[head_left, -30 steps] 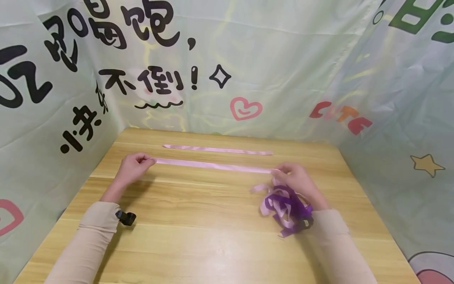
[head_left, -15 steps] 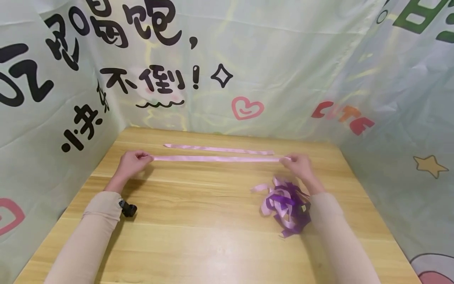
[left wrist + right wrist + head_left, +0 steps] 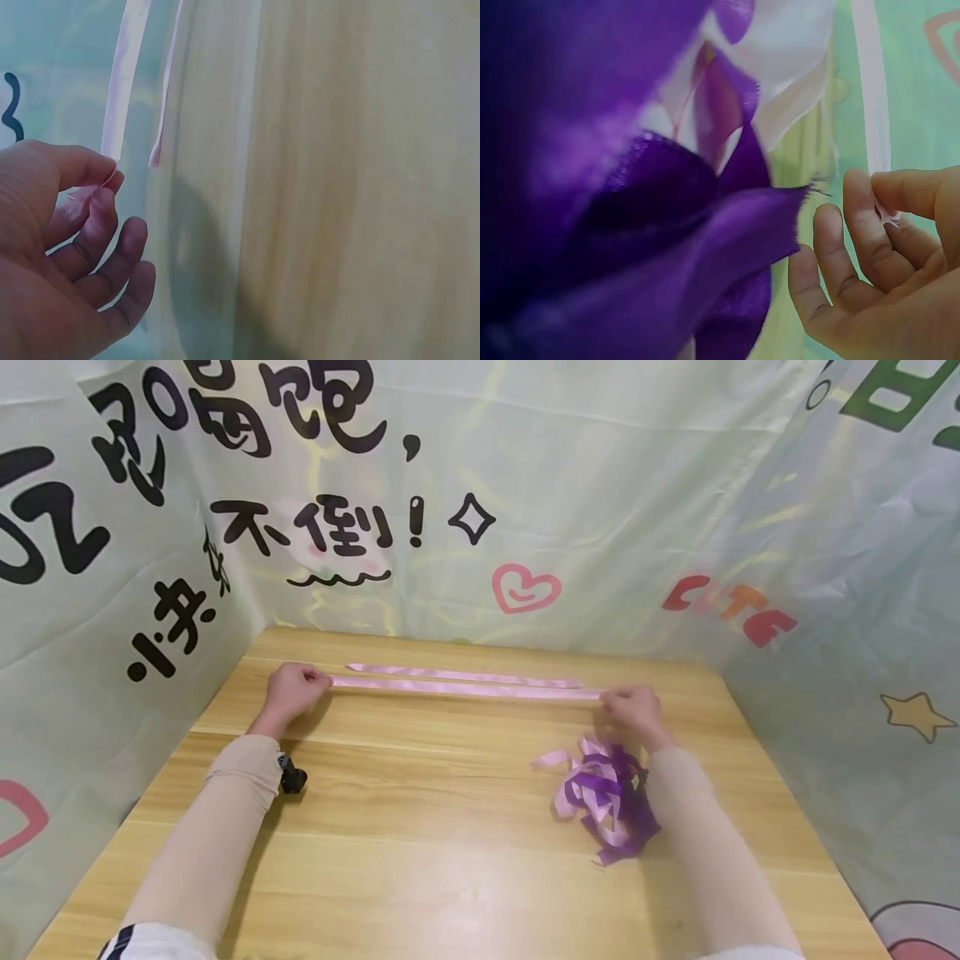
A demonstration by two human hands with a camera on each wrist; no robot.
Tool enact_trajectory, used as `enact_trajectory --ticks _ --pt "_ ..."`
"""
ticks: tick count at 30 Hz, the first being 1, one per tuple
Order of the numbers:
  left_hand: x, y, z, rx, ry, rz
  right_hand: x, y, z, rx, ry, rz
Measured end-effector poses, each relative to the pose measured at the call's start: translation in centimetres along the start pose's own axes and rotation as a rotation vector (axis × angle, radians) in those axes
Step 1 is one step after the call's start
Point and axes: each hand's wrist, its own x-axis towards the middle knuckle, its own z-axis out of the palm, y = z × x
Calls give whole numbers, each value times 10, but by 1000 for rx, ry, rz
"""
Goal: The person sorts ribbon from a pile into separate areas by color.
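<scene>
Taut ribbon (image 3: 465,688) moved nearer the table's far edge (image 3: 480,649), left hand (image 3: 292,692) and right hand (image 3: 636,707) pinching it.

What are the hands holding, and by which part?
A pink ribbon stretched straight, pinched near its two ends: the left hand at one, the right hand at the other.

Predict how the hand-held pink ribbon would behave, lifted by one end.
The pink ribbon would likely droop, being thin and held straight by the left hand and right hand at its ends. It may fray: loose threads show at one end. Probably light, being narrow and flat.
</scene>
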Motion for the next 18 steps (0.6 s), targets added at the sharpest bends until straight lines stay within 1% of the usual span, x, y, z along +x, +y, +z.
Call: enact_trajectory --ticks 2,4,7,9,14,16,18 --pt "4 2 2 8 3 -20 3 1 2 1 -3 18" --pt "8 4 4 24 6 -42 6 3 2 -32 -1 13" --pt "12 6 5 54 15 -66 10 5 4 -39 -6 8" --pt "14 6 6 70 18 -80 11 5 5 1 -13 16" --pt "20 3 10 80 8 -112 15 4 11 189 -29 87" --pt "21 4 10 82 6 -123 18 5 14 188 -23 84" --pt "21 5 11 89 5 -131 22 7 15 155 -11 75"
